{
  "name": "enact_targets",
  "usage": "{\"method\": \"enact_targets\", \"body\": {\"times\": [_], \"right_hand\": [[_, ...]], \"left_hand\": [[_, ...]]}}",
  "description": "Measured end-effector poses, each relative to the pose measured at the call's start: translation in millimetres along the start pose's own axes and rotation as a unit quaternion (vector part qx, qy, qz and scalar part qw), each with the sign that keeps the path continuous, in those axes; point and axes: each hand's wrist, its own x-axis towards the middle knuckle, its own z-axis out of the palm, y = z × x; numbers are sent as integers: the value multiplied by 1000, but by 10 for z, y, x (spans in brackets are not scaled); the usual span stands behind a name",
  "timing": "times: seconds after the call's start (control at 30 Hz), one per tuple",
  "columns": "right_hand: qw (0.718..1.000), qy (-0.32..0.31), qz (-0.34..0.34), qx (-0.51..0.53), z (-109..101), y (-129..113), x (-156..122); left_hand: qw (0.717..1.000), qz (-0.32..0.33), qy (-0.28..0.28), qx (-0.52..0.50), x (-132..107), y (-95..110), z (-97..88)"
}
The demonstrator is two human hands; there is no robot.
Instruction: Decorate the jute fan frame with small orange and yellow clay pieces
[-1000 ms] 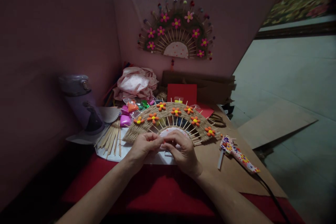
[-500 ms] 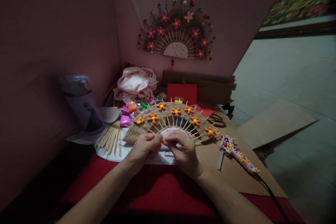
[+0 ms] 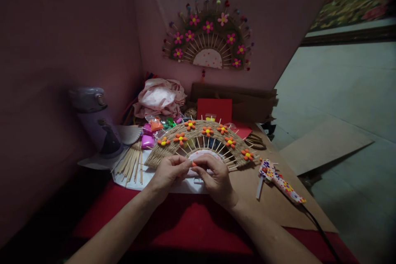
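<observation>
Between the fingertips of both hands is a small piece of orange clay (image 3: 194,164), partly hidden. My left hand (image 3: 170,172) pinches at its left side, and my right hand (image 3: 215,176) closes on it from the right. Just behind the hands lies a fan-shaped piece (image 3: 202,126) of wound twine over wooden sticks. Orange clay flowers (image 3: 207,131) with yellow centres dot its band. Its pale half-round base (image 3: 206,155) is partly covered by my right hand.
Wooden sticks (image 3: 130,163) lie left, beside a purple bottle (image 3: 100,128). A flower-patterned glue gun (image 3: 281,181) with a cord rests right on brown cardboard (image 3: 247,189). Bagged coloured clay (image 3: 147,141), crumpled cloth (image 3: 161,95) and red card (image 3: 214,108) sit behind. A finished-looking fan (image 3: 208,37) hangs on the pink panel.
Both hands stay in nearly the same place. The fingertips have shifted slightly around the orange clay, and a bit more of it shows by my right hand.
</observation>
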Motion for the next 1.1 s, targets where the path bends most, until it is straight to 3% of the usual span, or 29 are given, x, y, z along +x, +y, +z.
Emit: {"method": "enact_targets", "body": {"times": [0.63,0.83,1.1], "right_hand": [[999,30,-23,2,-4,-10,0],[1000,-6,-22,-6,-23,-32,0],[999,15,-30,1,-16,-57,-14]], "left_hand": [[1000,-1,-14,-17,2,-22,11],[1000,-11,-23,-19,1,-18,-11],[989,-64,-105,-80,2,-58,-52]]}}
